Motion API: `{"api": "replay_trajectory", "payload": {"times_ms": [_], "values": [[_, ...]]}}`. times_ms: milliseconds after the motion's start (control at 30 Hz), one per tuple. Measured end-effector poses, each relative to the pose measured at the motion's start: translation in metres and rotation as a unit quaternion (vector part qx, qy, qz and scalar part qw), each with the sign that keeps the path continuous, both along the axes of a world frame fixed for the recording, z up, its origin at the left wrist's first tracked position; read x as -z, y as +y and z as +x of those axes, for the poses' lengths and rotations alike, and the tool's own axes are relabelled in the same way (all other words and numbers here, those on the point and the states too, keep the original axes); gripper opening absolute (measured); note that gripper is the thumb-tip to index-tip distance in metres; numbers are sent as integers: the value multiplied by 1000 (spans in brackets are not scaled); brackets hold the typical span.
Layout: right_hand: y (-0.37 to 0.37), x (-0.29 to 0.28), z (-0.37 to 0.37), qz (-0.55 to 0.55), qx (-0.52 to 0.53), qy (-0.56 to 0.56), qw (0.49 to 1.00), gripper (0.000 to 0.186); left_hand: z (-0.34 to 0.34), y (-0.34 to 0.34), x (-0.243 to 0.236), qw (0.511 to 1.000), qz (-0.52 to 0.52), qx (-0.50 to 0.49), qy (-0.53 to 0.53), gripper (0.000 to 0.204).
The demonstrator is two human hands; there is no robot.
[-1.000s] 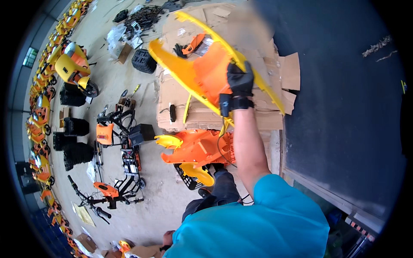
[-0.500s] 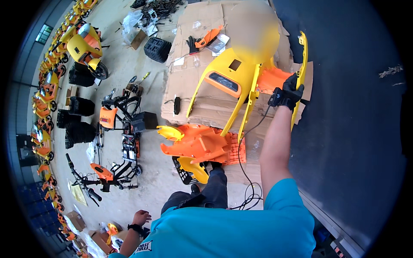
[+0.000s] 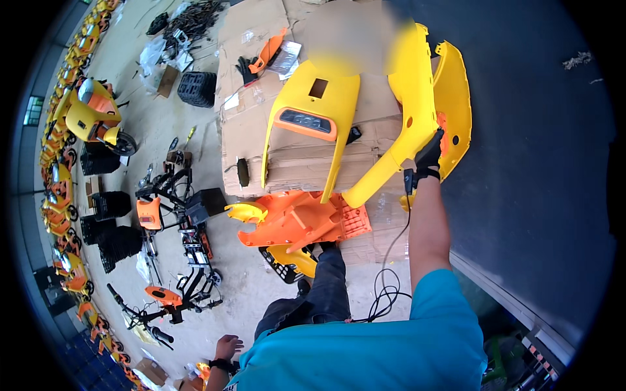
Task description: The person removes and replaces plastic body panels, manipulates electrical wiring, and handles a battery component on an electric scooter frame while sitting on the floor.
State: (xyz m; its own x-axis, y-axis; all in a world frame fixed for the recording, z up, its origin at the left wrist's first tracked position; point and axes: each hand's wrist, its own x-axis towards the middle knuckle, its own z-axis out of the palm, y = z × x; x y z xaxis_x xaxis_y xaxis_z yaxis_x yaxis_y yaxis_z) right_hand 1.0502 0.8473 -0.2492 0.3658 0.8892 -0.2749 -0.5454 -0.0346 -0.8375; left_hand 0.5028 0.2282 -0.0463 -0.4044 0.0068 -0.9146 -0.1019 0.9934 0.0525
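Note:
My right hand [image 3: 428,156], in a black glove with a small black cabled device at the wrist, is closed on the edge of a large yellow scooter body panel [image 3: 412,98]. The panel is raised on its side at the right of the cardboard, its long arm slanting down toward the orange parts. Orange shows inside it, beside the fingertips. My bare left hand [image 3: 228,347] hangs low at my left side with loose fingers, touching nothing. Left of the held panel, a yellow cover with an orange-framed dark window [image 3: 304,122] lies on the cardboard.
An orange plastic floor piece [image 3: 293,221] lies in front of my legs. Flattened cardboard [image 3: 287,171] covers the work surface. A cable [image 3: 383,264] trails from my right wrist. Scooter frames [image 3: 195,244] stand at left, with rows of yellow scooters beyond. A blurred patch hides the far side.
The panel in my right hand has separated from the yellow cover and turned, showing its broad yellow outside. The whole view has shifted somewhat. My left hand still hangs loose.

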Motion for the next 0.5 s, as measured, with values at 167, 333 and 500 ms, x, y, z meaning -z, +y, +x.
{"api": "replay_trajectory", "payload": {"times_ms": [167,333,500], "values": [[-20,-8,-8,-166,18,-21,986,47,-1,1,4,999,23,-32,5,24],[-21,20,10,-154,62,-395,903,29,7,-7,-1,998,23,-57,11,27],[-40,77,41,-218,-20,-616,756,60,18,-23,12,997,28,-75,-8,28]]}}
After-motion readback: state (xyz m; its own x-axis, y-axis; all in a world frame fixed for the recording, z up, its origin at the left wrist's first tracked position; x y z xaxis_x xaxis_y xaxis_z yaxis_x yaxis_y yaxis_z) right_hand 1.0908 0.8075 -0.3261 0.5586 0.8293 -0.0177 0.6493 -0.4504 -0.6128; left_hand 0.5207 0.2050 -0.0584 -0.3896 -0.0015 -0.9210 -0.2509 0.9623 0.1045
